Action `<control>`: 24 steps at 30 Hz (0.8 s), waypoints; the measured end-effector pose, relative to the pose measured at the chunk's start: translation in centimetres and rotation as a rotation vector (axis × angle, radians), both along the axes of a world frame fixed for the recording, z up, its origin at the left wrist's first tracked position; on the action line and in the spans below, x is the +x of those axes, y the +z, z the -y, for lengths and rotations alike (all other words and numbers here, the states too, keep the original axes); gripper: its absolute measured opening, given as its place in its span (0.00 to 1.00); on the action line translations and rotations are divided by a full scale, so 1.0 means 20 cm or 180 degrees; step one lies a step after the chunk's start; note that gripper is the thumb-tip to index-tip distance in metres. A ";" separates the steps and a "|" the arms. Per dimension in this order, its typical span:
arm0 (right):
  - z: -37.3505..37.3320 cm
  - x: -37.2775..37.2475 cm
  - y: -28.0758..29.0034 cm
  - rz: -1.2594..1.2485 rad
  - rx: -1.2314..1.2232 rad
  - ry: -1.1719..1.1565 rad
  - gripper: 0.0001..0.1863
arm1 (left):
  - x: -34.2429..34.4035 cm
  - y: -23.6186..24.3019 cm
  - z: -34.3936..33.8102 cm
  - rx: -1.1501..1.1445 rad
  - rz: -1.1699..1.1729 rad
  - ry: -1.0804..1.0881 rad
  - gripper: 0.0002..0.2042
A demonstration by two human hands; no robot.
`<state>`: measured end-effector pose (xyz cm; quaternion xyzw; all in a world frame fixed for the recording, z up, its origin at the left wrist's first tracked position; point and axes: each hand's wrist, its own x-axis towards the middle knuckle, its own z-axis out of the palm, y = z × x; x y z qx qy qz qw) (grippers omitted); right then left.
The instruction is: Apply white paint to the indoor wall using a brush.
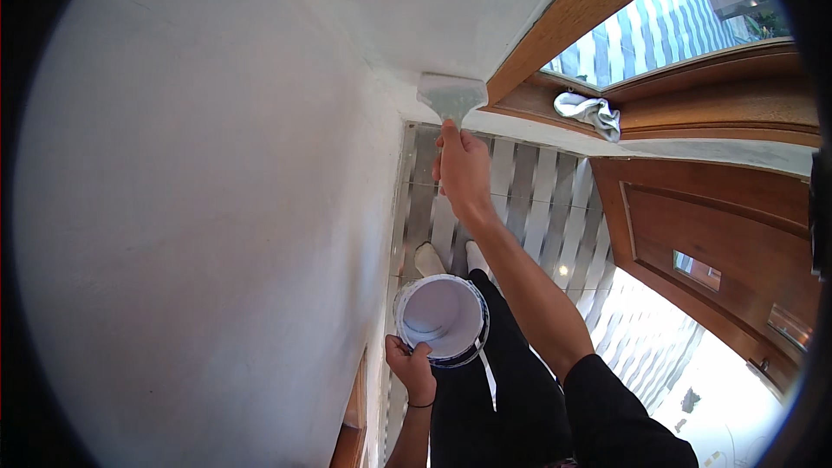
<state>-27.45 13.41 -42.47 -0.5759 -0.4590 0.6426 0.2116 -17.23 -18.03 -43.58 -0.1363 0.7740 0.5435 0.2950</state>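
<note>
My right hand is closed round the handle of a wide, flat paintbrush coated in whitish paint. The brush's broad end lies against the lower part of the white wall, close to the wooden frame. Lower down, my left hand grips the near rim of a round paint bucket, thumb over the edge. White paint smears the bucket's rim, and pale paint shows inside. A thin wire handle hangs at its right side. The fingers under the bucket are partly hidden.
A large white wall rises close on my left. Ahead right, a wooden window frame has a crumpled white cloth on its ledge. A brown wooden door stands on the right. Striped tiles cover the floor around my feet.
</note>
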 end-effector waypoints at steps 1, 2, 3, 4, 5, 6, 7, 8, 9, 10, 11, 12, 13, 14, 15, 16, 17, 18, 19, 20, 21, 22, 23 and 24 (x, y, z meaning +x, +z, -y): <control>0.01 -0.01 0.11 -0.0059 -0.0080 -0.0006 0.22 | 0.00 0.00 0.01 -0.0015 0.0000 -0.0002 0.16; 0.03 -0.03 0.19 -0.0074 -0.0101 -0.0003 0.22 | -0.01 0.00 0.02 -0.0051 -0.0013 0.0000 0.15; 0.04 -0.03 0.28 -0.0131 -0.0050 0.0042 0.23 | 0.00 0.02 0.00 -0.0043 -0.0006 -0.0007 0.15; 0.04 -0.02 0.37 -0.0184 0.0007 0.0079 0.25 | -0.01 0.04 -0.04 -0.0019 0.0009 0.0002 0.15; 0.05 -0.02 0.46 -0.0180 0.0014 0.0066 0.25 | -0.01 0.06 -0.06 -0.0002 0.0016 0.0011 0.15; 0.04 -0.01 0.55 -0.0215 0.0065 0.0077 0.24 | 0.00 0.07 -0.07 0.0018 0.0029 -0.0006 0.15; 0.06 -0.02 0.61 -0.0275 0.0067 0.0101 0.24 | -0.01 0.07 -0.06 -0.0094 -0.0003 -0.0096 0.15; 0.08 -0.03 0.65 -0.0287 0.0039 0.0099 0.24 | -0.02 0.07 -0.04 -0.0204 -0.0035 -0.0185 0.15; 0.09 -0.03 0.70 -0.0445 0.0225 0.0083 0.23 | -0.02 0.07 -0.04 -0.0204 -0.0029 -0.0192 0.15; 0.10 -0.04 0.74 -0.0603 0.0412 0.0069 0.22 | -0.02 0.06 -0.04 -0.0203 -0.0037 -0.0169 0.15; 0.11 -0.05 0.76 -0.0598 0.0411 0.0066 0.22 | -0.03 0.06 -0.04 -0.0202 -0.0047 -0.0144 0.15; 0.11 -0.06 0.78 -0.0805 0.0915 0.0070 0.22 | -0.03 0.07 -0.06 -0.0189 -0.0033 -0.0153 0.15; 0.11 -0.06 0.81 -0.1012 0.1419 0.0079 0.22 | -0.03 0.10 -0.07 -0.0161 -0.0030 -0.0124 0.16; 0.09 -0.06 0.83 -0.0999 0.1429 0.0080 0.22 | -0.03 0.11 -0.08 -0.0135 -0.0027 -0.0092 0.16; 0.07 -0.07 0.87 -0.1094 0.1848 0.0187 0.22 | -0.03 0.11 -0.09 -0.0116 -0.0021 -0.0096 0.16; 0.05 -0.08 0.88 -0.1188 0.2265 0.0298 0.22 | -0.03 0.11 -0.10 -0.0120 -0.0021 -0.0063 0.17; 0.03 -0.08 0.88 -0.1185 0.2280 0.0302 0.22 | -0.03 0.10 -0.10 -0.0126 -0.0022 -0.0027 0.18; 0.01 -0.09 0.87 -0.1282 0.2284 0.0263 0.22 | -0.03 0.09 -0.09 -0.0125 -0.0037 -0.0019 0.18; -0.01 -0.10 0.84 -0.1382 0.2283 0.0224 0.22 | -0.03 0.08 -0.07 -0.0119 -0.0047 -0.0006 0.18; -0.01 -0.12 0.79 -0.1403 0.2276 0.0227 0.22 | -0.03 0.08 -0.05 -0.0118 -0.0058 0.0010 0.18; -0.05 -0.10 0.74 -0.1249 0.2212 0.0111 0.22 | -0.01 0.08 -0.08 -0.0045 -0.0027 -0.0011 0.18; -0.04 -0.11 0.64 -0.1160 0.2051 -0.0015 0.22 | -0.01 0.08 -0.05 -0.0037 0.0042 0.0008 0.17; -0.03 -0.12 0.55 -0.1023 0.1985 -0.0065 0.22 | -0.01 0.07 -0.04 -0.0001 0.0132 0.0024 0.15; -0.02 -0.11 0.46 -0.0882 0.1919 -0.0119 0.22 | -0.01 0.07 -0.04 0.0004 0.0129 0.0026 0.15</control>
